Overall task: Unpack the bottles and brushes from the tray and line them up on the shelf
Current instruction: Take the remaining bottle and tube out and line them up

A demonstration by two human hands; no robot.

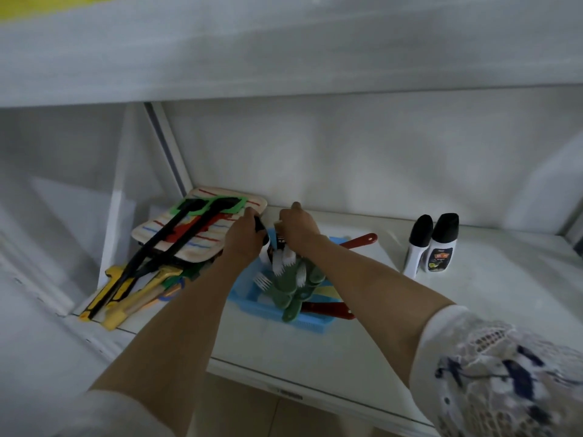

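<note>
1. Both our hands are at the far end of the blue tray (241, 302), which sits mid-shelf (473, 298) with its long axis running away from us.
2. Our left hand (244, 238) is curled around a black-capped bottle (260, 225) at the tray's far-left corner; our right hand (298, 227) is closed on a bottle (280, 244) just beside it.
3. The green brushes (293, 285) lie lengthwise in the tray, below our wrists.
4. Two bottles (432, 247) already stand upright, well to the right, so our right hand is nearer that row; we judge the next carry goes rightward.
</note>
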